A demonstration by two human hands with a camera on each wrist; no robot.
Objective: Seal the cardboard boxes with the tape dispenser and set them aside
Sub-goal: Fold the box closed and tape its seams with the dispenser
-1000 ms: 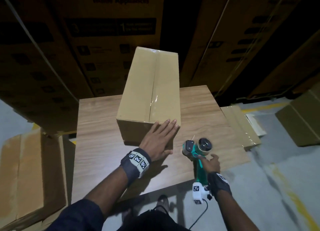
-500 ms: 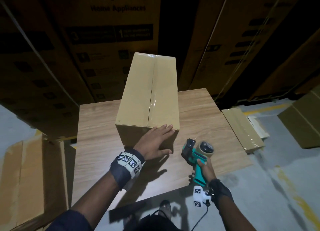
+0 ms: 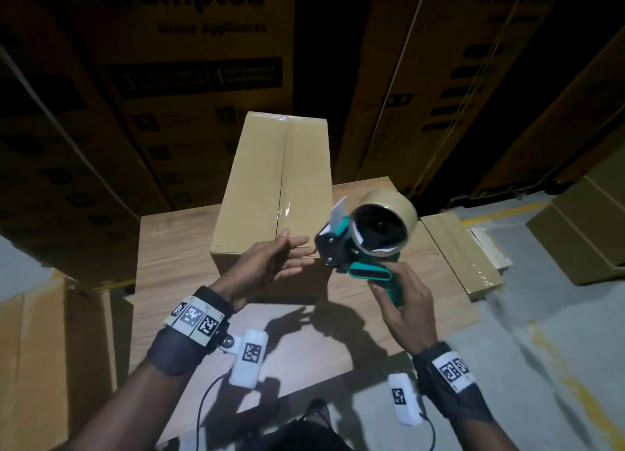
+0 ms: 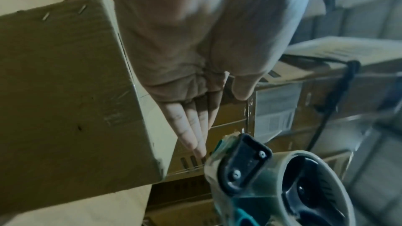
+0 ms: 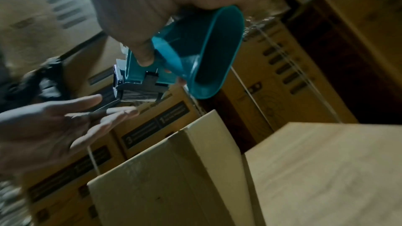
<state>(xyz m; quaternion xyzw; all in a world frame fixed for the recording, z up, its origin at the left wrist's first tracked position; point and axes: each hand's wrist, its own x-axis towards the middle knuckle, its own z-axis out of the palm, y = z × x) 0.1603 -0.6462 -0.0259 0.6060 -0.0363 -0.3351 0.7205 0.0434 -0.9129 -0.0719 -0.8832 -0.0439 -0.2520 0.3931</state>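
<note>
Box upright on wooden table, tape glossy down top seam; stiff corrugated card, we judge it light, best gripped at side walls. Right hand clamped round teal plastic handle of tape dispenser, held above table; left hand fingers straight, reaching dispenser's front

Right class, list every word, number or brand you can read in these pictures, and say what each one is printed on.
"Crompton", top cut off: large stacked carton.
"Home Appliances": same carton, slightly blurred.
"3" and "1": its dark panel; the small print beside them is unreadable.
Wrist bands: coded squares only, no words.
Cardboard box on the table: no print seen.
</note>
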